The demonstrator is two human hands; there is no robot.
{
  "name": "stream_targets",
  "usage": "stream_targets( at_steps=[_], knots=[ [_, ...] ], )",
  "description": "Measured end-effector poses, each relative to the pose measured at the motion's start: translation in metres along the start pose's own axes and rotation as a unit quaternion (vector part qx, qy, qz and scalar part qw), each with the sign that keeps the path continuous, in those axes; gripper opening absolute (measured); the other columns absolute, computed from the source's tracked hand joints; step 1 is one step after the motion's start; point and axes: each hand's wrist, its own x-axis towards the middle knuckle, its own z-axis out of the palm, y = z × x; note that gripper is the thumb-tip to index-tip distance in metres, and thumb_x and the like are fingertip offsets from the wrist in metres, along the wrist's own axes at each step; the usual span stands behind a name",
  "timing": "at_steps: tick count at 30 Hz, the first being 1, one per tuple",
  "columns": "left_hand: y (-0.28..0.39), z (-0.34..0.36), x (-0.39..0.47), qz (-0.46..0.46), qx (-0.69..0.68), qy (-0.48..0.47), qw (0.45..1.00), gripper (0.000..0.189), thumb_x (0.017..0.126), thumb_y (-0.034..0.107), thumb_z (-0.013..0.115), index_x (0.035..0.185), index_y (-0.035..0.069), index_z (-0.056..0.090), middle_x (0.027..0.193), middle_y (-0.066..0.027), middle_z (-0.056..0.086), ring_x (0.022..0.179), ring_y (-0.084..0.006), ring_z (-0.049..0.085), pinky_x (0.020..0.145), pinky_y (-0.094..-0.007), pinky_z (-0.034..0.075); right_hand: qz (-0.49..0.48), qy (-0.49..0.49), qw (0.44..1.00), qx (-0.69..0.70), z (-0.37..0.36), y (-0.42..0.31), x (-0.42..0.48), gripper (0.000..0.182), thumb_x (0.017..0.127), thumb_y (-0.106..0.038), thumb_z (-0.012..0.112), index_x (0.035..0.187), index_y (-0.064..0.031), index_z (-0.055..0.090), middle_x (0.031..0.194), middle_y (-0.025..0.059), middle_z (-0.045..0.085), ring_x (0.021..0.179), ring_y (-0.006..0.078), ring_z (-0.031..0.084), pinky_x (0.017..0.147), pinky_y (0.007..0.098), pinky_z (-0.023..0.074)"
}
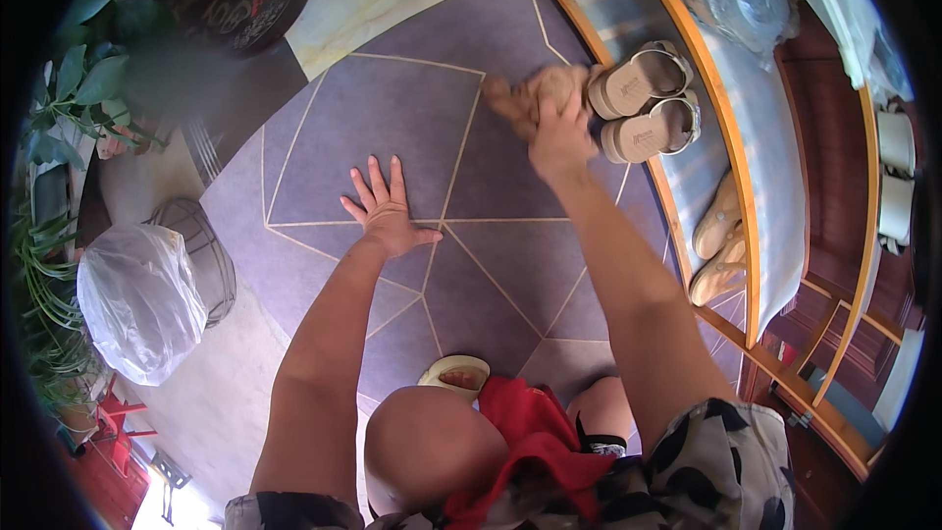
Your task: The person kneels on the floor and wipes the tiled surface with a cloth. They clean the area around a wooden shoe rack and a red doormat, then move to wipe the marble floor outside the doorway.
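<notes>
My left hand (386, 217) rests palm down on a purple-grey floor mat (375, 118) with pale lines, its fingers spread. To the right, my right hand (563, 143) grips brown footwear (544, 92), which looks like sandals but is blurred by motion. Just beyond those fingers, a pair of beige sandals (640, 132) with straps sits at the edge of the shoe rack's (717, 88) low shelf. Whether the held footwear touches this pair, I cannot tell.
Tan slippers (717, 235) lie farther along the low shelf. A plastic-wrapped item (736, 4) rests higher on the rack. Left of the mat stand a wire bin (221, 265) with a white plastic bag (143, 302) and leafy plants (92, 81). A red cloth (526, 419) hangs by my knees.
</notes>
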Motion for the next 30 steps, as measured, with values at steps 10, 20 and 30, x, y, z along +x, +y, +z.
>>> stream_targets(
  at_steps=[10,20,30],
  knots=[
    [-0.006,0.018,0.000,0.036,-0.007,0.077,0.996,0.139,0.055,0.059,0.080,0.148,0.014,-0.012,0.151,-0.0212,-0.020,0.137,-0.0445,-0.023,0.104,-0.0669,-0.003,-0.126,-0.033,0.989,0.076,0.061,0.122,-0.297,0.048,0.067,-0.008,0.070,0.113,-0.0119,0.056,0.135,0.0238,0.035,0.122,0.0445,0.037,0.098,0.0511,0.0356],
    [-0.060,0.121,-0.056,0.301,0.109,0.173,0.932,0.085,0.083,0.045,0.062,0.147,0.008,0.020,0.154,-0.0116,0.013,0.142,-0.0344,0.007,0.109,-0.0597,0.012,0.282,0.276,0.885,0.246,0.077,0.207,-0.185,0.047,0.070,-0.007,0.063,0.116,-0.0054,0.057,0.112,0.0165,0.059,0.112,0.0356,0.052,0.099,0.0380,0.0402],
    [-0.139,0.217,-0.200,0.383,-0.185,0.133,0.895,0.038,0.080,0.015,0.064,0.116,0.007,0.058,0.114,-0.0125,0.061,0.107,-0.0295,0.057,0.094,-0.0421,0.043,-0.431,-0.184,0.783,0.408,0.117,-0.203,-0.264,0.021,0.079,-0.009,0.053,0.098,-0.0094,0.061,0.094,0.0069,0.062,0.091,0.0229,0.058,0.076,0.0365,0.0468]
  ],
)
